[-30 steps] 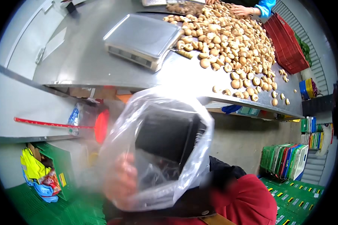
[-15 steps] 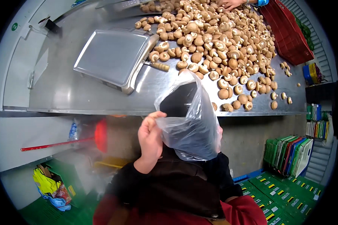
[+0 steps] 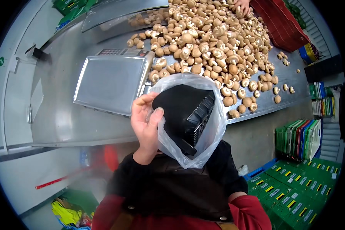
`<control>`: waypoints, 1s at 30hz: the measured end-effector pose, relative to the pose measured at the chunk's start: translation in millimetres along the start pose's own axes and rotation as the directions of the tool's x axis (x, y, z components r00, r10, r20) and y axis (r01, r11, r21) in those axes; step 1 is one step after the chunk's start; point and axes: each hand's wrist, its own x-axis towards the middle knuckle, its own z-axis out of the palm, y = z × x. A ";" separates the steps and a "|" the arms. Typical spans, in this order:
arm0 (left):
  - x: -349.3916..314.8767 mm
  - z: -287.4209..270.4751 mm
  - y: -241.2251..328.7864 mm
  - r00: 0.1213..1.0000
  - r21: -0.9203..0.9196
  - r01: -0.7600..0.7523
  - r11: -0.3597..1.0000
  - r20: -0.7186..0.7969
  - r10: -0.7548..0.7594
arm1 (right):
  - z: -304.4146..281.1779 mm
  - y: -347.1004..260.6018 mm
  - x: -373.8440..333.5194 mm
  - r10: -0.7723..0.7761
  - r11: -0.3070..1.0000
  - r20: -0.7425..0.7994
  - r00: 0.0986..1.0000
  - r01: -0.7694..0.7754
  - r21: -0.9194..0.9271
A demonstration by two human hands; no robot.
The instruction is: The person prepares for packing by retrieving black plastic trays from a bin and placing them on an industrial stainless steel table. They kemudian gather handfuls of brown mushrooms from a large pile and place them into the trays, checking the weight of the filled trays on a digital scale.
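Since the earlier frame, half a second before, the mouth of the clear plastic bag (image 3: 217, 132) has been turned up toward the head, and the black ribbed container (image 3: 180, 105) inside is now shown far more plainly. The bag is held in front of the body, at the near edge of the counter (image 3: 61, 128). Its left rim is pinched by the left hand (image 3: 145, 124), the thumb lying beside the container; the right hand is hidden behind the bag, so its grip cannot be told.

The bag can be judged light, limp and rather slippery, the container stiff and probably light (hard plastic, by its sheen). The bag is best taken by its rim, the container by its ribbed edge.

One bag, one container, one scale (image 3: 109, 82) and one red crate (image 3: 281, 23) can be counted. One co-worker's hand (image 3: 241, 7) is seen at the mushrooms (image 3: 214, 46), which are too many and too overlapped to be counted.
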 end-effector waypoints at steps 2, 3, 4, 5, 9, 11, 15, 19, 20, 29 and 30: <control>10.3 0.8 -6.6 0.995 -0.043 -0.050 0.998 0.090 0.054 | 19.9 -8.1 -6.8 0.061 0.998 -0.014 0.998 -0.061 0.020; 11.1 -1.8 -14.1 0.989 -0.042 -0.049 0.998 0.139 0.054 | 27.3 -12.8 -10.1 0.098 0.995 -0.020 0.995 -0.097 0.027; 9.9 -5.0 -22.6 0.981 -0.042 -0.049 0.998 0.186 0.056 | 33.2 -16.3 -9.9 0.130 0.991 -0.020 0.991 -0.129 0.036; 6.7 -8.4 -32.3 0.973 -0.013 -0.045 0.999 0.226 0.046 | 38.0 -20.3 -8.3 0.156 0.986 -0.008 0.988 -0.155 0.054; -10.2 -6.5 -46.8 0.951 0.257 -0.070 0.964 0.308 -0.013 | 44.5 -32.6 -0.3 0.231 0.958 0.001 0.973 -0.228 0.174; -11.4 -9.9 -46.1 0.929 0.305 -0.119 0.945 0.369 -0.003 | 38.1 -37.4 -0.7 0.216 0.970 -0.066 0.974 -0.206 0.132; -12.9 -15.5 -58.3 0.935 0.361 0.010 0.932 0.326 -0.137 | 26.8 -50.5 -3.8 0.024 0.945 -0.208 0.978 -0.090 -0.315; -12.6 11.1 -59.9 0.838 0.474 -0.141 0.869 0.525 -0.150 | -26.3 -57.9 0.1 0.072 0.952 -0.329 0.942 -0.163 -0.260; -11.9 20.9 -58.9 0.792 0.481 -0.206 0.852 0.593 -0.143 | -41.2 -61.2 -0.1 0.087 0.903 -0.387 0.918 -0.237 -0.358; -10.4 36.0 -67.7 0.682 0.611 -0.305 0.731 0.676 -0.280 | -28.7 -111.0 -36.0 -0.462 0.430 -0.144 0.875 0.079 -0.899; -12.2 37.4 -67.3 0.690 0.633 -0.315 0.708 0.665 -0.287 | -15.1 -118.7 -40.8 -0.360 0.334 -0.029 0.933 0.099 -0.937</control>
